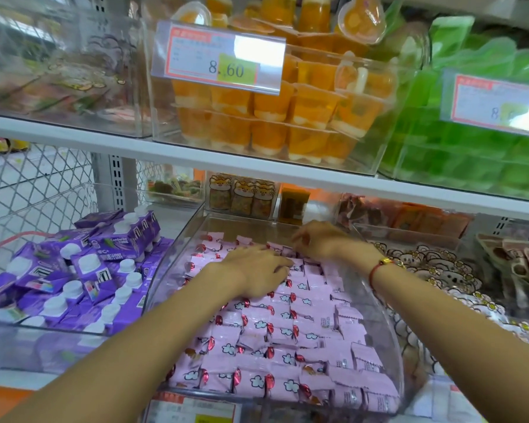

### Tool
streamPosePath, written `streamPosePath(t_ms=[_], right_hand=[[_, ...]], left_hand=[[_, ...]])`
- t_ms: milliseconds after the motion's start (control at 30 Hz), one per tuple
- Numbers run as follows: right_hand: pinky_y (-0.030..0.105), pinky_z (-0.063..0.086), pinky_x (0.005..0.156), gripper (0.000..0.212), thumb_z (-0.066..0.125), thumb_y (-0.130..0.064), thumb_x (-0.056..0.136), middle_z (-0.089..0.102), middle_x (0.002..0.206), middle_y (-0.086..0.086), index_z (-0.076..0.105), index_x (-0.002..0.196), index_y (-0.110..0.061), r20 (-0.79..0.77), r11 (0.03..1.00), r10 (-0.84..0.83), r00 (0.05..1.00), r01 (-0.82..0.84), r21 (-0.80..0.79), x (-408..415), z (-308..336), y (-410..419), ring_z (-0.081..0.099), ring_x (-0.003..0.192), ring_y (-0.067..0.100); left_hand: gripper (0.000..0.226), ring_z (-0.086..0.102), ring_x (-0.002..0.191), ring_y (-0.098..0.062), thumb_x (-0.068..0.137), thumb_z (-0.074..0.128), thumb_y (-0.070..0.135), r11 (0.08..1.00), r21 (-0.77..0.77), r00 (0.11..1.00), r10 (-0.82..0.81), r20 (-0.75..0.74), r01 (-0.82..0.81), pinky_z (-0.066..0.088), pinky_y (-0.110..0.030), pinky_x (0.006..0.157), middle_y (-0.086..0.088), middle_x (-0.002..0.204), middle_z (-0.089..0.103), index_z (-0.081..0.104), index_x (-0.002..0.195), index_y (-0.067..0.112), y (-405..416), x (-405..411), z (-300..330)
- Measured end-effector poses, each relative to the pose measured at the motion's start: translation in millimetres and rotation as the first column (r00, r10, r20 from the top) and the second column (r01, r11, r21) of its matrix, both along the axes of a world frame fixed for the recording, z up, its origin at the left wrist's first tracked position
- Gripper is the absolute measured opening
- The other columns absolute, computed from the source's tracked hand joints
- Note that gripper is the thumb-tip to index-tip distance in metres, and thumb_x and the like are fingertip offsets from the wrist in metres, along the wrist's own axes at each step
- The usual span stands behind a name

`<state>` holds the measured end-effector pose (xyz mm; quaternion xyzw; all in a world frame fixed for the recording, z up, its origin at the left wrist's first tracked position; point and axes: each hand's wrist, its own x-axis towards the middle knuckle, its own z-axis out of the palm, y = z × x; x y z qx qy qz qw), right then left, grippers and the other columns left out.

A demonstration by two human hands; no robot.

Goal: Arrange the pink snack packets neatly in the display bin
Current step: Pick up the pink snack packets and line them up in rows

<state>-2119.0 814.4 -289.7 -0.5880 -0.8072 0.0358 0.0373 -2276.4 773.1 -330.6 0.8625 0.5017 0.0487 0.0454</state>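
While the left hand [258, 271] presses flat on the pink snack packets [287, 340], the right hand [319, 241] just beyond pinches one in the display bin [376, 303].

A white shop shelf [196, 157] runs across the view, with clear bins of orange jelly cups [275, 117] and green packs [471, 141] on it. A price tag [220, 56] reads 8.60. Below left lie purple cartons [83, 270]; white wire mesh [37, 178] stands behind.
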Motion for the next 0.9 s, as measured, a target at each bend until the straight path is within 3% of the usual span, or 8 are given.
streamPosePath(t_ms=[200,333,533,600,633,700,800,900], right_hand=[[0.026,0.050,0.085,0.018,0.065,-0.027,0.087,0.068,0.106,-0.002,0.073,0.102,-0.021,-0.007,0.999,-0.038,0.999,0.038,0.032,-8,-7,7,0.058,0.090,0.014],[0.020,0.050,0.071,0.018,0.076,-0.025,0.077,0.071,0.092,-0.002,0.075,0.092,-0.015,-0.270,0.999,-0.038,0.962,0.036,-0.012,-1,3,3,0.061,0.082,0.010],[0.013,0.038,0.056,0.013,0.060,-0.029,0.091,0.058,0.081,-0.009,0.058,0.085,-0.019,-0.608,0.982,-0.052,0.792,0.151,0.113,3,18,-10,0.052,0.073,0.005],[0.006,0.037,0.048,0.014,0.057,-0.028,0.093,0.055,0.076,-0.010,0.054,0.086,-0.016,-0.744,0.950,-0.053,0.666,0.263,0.168,5,17,-18,0.050,0.066,0.000],[0.005,0.037,0.045,0.015,0.055,-0.028,0.094,0.055,0.075,-0.007,0.053,0.087,-0.015,-0.810,0.932,-0.037,0.586,0.312,0.183,7,15,-24,0.051,0.063,0.000],[0.010,0.040,0.044,0.016,0.051,-0.027,0.096,0.060,0.079,0.002,0.053,0.090,-0.012,-0.910,0.912,-0.004,0.414,0.374,0.167,13,13,-33,0.054,0.060,0.008],[0.022,0.050,0.061,0.024,0.048,-0.023,0.098,0.064,0.096,0.010,0.053,0.111,-0.004,-0.991,0.925,-0.081,0.111,0.379,-0.033,17,13,-44,0.062,0.075,0.017],[0.023,0.054,0.068,0.028,0.051,-0.022,0.096,0.067,0.092,0.009,0.056,0.114,-0.001,-0.978,0.949,-0.164,-0.126,0.252,-0.192,13,14,-52,0.066,0.074,0.014]], left_hand=[[0.044,0.040,0.130,-0.026,0.101,0.027,0.038,0.998,0.059,0.996,0.003,0.087,-0.008,0.035,-0.039,0.098,-0.004,0.146,0.042,0.033,0.144,0.032,-4,0,-1],[0.045,0.038,0.131,-0.025,0.100,0.026,0.041,0.998,0.054,0.998,0.022,0.055,-0.025,0.034,-0.039,0.101,-0.004,0.145,0.044,0.035,0.144,0.033,-3,-1,-4],[0.047,0.030,0.138,-0.024,0.100,0.025,0.045,1.000,-0.004,0.999,0.026,0.034,-0.026,0.024,-0.042,0.111,-0.001,0.152,0.033,0.030,0.146,0.035,-1,-2,-2],[0.045,0.047,0.124,-0.024,0.101,0.031,0.041,0.997,-0.077,0.991,0.023,0.129,-0.013,0.038,-0.038,0.102,-0.005,0.142,0.047,0.034,0.145,0.033,-2,-3,0],[0.042,0.059,0.103,-0.022,0.100,0.036,0.038,0.992,-0.124,0.970,0.053,0.238,-0.024,0.048,-0.033,0.087,-0.005,0.127,0.059,0.040,0.141,0.030,-3,-3,3],[0.034,0.060,0.069,-0.016,0.099,0.041,0.033,0.978,-0.145,0.881,0.201,0.429,-0.152,0.048,-0.026,0.065,0.000,0.097,0.067,0.054,0.129,0.024,-2,-3,12],[0.037,0.059,0.085,-0.017,0.099,0.037,0.045,0.944,-0.083,0.783,0.312,0.538,-0.319,0.044,-0.028,0.078,0.005,0.096,0.062,0.057,0.121,0.023,0,-7,31],[0.042,0.051,0.091,-0.003,0.095,0.041,0.050,0.957,-0.289,0.761,0.191,0.620,-0.005,0.038,-0.016,0.071,0.010,0.110,0.055,0.052,0.128,0.027,-6,-6,47]])
